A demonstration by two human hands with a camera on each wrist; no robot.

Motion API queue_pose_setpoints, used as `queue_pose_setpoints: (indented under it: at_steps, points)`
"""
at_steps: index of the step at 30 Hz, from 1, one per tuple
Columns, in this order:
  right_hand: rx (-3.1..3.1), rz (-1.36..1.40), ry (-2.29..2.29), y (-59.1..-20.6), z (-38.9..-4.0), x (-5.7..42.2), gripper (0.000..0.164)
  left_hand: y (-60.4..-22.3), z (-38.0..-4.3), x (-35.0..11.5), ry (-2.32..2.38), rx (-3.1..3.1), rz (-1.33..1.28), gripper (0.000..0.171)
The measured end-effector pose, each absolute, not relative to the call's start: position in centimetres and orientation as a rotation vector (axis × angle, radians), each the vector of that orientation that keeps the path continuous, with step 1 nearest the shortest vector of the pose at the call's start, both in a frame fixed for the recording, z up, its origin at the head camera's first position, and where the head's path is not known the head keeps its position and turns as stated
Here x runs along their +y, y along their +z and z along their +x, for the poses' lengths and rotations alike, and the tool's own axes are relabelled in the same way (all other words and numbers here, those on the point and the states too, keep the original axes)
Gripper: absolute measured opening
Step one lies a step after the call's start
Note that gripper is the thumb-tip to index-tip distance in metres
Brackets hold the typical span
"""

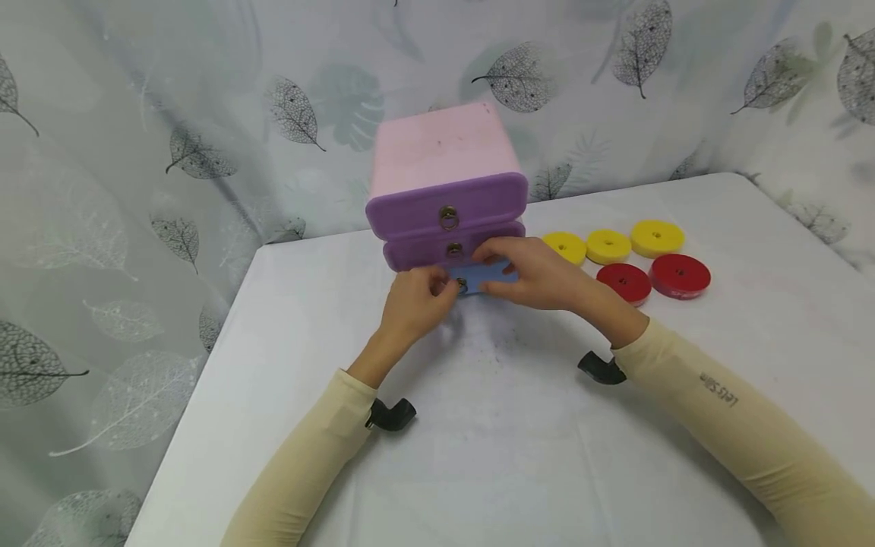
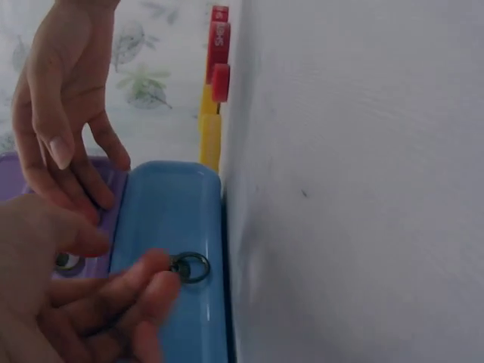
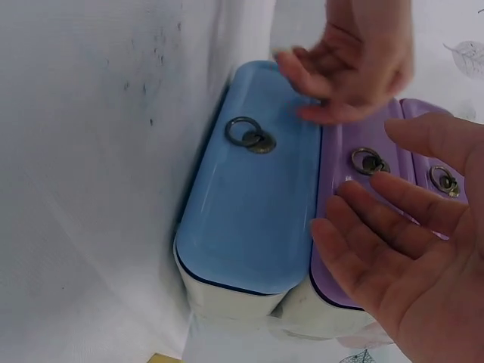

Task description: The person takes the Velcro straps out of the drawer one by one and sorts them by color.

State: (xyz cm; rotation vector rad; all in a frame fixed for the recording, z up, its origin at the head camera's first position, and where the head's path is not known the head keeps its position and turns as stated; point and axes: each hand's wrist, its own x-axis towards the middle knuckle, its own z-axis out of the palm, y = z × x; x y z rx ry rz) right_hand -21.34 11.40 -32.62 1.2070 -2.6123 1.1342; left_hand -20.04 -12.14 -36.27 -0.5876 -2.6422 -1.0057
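Observation:
A small chest with a pink top [image 1: 444,144] stands on the white table. Its front has an upper purple drawer [image 1: 410,216], a middle purple drawer [image 1: 413,254] and a bottom blue drawer [image 3: 249,204], each with a metal ring pull; all three look closed. My left hand [image 1: 415,304] hovers in front of the blue drawer's left part, fingers loosely bent near its ring pull [image 3: 261,143] but apart from it in the right wrist view. My right hand [image 1: 536,273] is at the right side of the lower drawers, fingers spread and holding nothing. Whether its fingertips touch the middle drawer, I cannot tell.
To the chest's right lie three yellow discs [image 1: 608,247] and two red discs [image 1: 680,275] on the white tabletop [image 1: 478,471]. Behind the table hangs a leaf-patterned curtain [image 1: 239,99]. A black curved piece [image 1: 393,415] juts from the left sleeve, another [image 1: 601,368] from the right.

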Motion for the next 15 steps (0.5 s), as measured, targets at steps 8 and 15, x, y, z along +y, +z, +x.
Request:
queue_pose_setpoints:
  at_steps: [8, 15]
  points:
    - [-2.627, 1.248, 1.145, -32.7, -21.4, 11.6, 0.036, -38.2, -20.5, -12.4, -0.971, -2.883, -0.538, 0.029]
    - [-2.638, 1.235, 1.131, -32.7, -21.4, 11.8, 0.035, -38.6, -20.8, -11.8, -1.137, -2.831, -0.573, 0.019]
